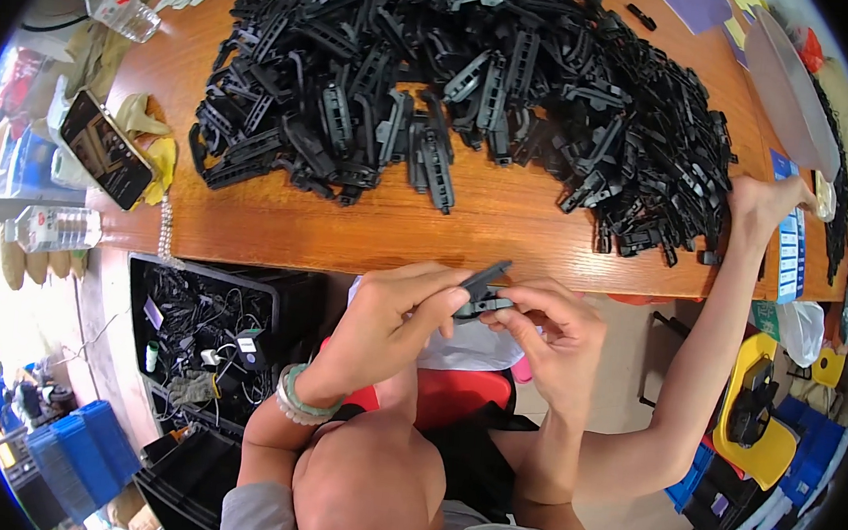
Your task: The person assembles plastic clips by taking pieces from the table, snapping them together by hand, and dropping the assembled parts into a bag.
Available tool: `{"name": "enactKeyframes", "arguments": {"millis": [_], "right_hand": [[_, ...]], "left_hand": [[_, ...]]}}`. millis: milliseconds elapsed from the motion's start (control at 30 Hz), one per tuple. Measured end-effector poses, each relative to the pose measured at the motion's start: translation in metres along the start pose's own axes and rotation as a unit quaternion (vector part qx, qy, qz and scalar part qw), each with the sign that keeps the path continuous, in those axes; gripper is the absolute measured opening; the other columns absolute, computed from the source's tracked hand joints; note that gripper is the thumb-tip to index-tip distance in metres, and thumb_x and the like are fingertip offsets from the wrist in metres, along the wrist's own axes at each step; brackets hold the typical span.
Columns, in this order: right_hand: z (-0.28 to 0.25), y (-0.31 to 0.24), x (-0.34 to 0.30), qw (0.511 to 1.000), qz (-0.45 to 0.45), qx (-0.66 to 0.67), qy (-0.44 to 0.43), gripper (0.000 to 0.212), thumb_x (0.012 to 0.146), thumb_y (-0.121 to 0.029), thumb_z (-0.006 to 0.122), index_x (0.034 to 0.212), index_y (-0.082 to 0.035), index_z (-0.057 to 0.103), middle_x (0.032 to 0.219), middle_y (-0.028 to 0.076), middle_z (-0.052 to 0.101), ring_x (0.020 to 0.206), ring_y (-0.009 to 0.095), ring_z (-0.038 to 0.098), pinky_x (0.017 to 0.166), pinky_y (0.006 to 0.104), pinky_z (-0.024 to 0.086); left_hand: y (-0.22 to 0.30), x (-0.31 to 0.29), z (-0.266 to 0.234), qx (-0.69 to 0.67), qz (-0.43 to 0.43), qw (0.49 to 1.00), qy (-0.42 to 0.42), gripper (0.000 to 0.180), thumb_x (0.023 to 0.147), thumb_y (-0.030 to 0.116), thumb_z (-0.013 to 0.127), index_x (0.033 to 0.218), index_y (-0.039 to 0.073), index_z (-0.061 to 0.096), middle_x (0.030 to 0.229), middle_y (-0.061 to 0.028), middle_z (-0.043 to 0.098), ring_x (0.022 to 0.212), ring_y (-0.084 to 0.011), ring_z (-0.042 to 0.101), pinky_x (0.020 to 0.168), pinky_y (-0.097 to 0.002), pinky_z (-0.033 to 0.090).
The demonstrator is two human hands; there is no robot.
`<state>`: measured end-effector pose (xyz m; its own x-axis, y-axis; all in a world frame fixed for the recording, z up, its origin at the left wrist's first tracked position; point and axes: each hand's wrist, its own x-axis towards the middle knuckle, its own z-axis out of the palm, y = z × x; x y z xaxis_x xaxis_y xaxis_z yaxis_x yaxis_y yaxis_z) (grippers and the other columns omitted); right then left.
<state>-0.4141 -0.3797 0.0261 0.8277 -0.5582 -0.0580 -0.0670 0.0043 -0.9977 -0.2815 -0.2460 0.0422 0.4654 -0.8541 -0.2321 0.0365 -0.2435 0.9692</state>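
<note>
Over the near edge of the table, both my hands meet around black plastic parts. My left hand (395,318), with pale beaded bracelets at its wrist, grips a long black plastic part (486,273) between thumb and fingers. My right hand (560,338) pinches a small black plastic clip (485,308) against the underside of that part. The fingers partly cover where the two pieces meet, so I cannot tell whether they are joined. Beyond my hands lies a big heap of long ribbed black plastic parts (358,90), and to its right a heap of smaller black pieces (663,134).
The wooden table (346,239) carries a propped phone (106,150) at its left edge and a blue-and-white box (792,244) at its right. A bare leg (712,338) reaches up to that right side. Below left stands a black crate (267,293) of cables and odds and ends.
</note>
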Motion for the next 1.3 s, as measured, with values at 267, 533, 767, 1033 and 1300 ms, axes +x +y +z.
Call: {"name": "enactKeyframes", "arguments": {"millis": [267, 533, 767, 1033, 1300], "right_hand": [[-0.002, 0.005, -0.001, 0.999, -0.038, -0.010, 0.037, 0.022, 0.073, 0.012, 0.065, 0.094, 0.005, 0.065, 0.086, 0.011, 0.063, 0.072, 0.016, 0.065, 0.064, 0.0247, 0.054], [-0.011, 0.008, -0.004, 0.999, -0.021, 0.027, 0.023, 0.028, 0.069, 0.008, 0.070, 0.097, 0.005, 0.064, 0.088, 0.011, 0.063, 0.075, 0.015, 0.062, 0.066, 0.0253, 0.052], [-0.012, 0.012, -0.003, 0.999, -0.040, -0.004, 0.011, 0.042, 0.064, 0.003, 0.073, 0.104, 0.002, 0.060, 0.090, 0.009, 0.059, 0.074, 0.016, 0.056, 0.068, 0.0264, 0.046], [-0.016, 0.016, -0.006, 0.999, -0.049, -0.017, 0.003, 0.044, 0.068, -0.010, 0.076, 0.105, 0.004, 0.058, 0.097, 0.011, 0.058, 0.075, 0.014, 0.056, 0.069, 0.0249, 0.045], [-0.013, 0.011, -0.006, 0.996, -0.081, -0.043, 0.020, 0.037, 0.063, 0.001, 0.073, 0.098, 0.001, 0.062, 0.082, 0.008, 0.058, 0.066, 0.015, 0.052, 0.062, 0.0251, 0.043]], "left_hand": [[-0.007, -0.002, 0.023, 0.260, 0.155, 0.949, 0.089, 0.038, 0.076, 0.006, 0.068, 0.111, -0.001, 0.056, 0.080, -0.0142, 0.062, 0.063, -0.0266, 0.061, 0.056, -0.0295, 0.047], [-0.012, 0.004, 0.024, 0.252, 0.183, 0.948, 0.070, 0.036, 0.075, 0.006, 0.069, 0.108, -0.001, 0.057, 0.070, -0.0133, 0.060, 0.058, -0.0253, 0.059, 0.050, -0.0302, 0.045], [-0.012, 0.002, 0.025, 0.228, 0.209, 0.951, 0.012, 0.036, 0.078, 0.008, 0.066, 0.108, -0.005, 0.053, 0.080, -0.0161, 0.062, 0.062, -0.0281, 0.062, 0.051, -0.0336, 0.047], [-0.015, 0.002, 0.026, 0.204, 0.219, 0.954, 0.013, 0.036, 0.077, 0.007, 0.066, 0.109, -0.005, 0.054, 0.078, -0.0158, 0.062, 0.060, -0.0276, 0.061, 0.050, -0.0328, 0.047], [-0.007, -0.002, 0.031, 0.189, 0.211, 0.958, 0.042, 0.031, 0.073, 0.002, 0.068, 0.103, -0.002, 0.060, 0.066, -0.0116, 0.062, 0.053, -0.0216, 0.061, 0.048, -0.0276, 0.046]]}}
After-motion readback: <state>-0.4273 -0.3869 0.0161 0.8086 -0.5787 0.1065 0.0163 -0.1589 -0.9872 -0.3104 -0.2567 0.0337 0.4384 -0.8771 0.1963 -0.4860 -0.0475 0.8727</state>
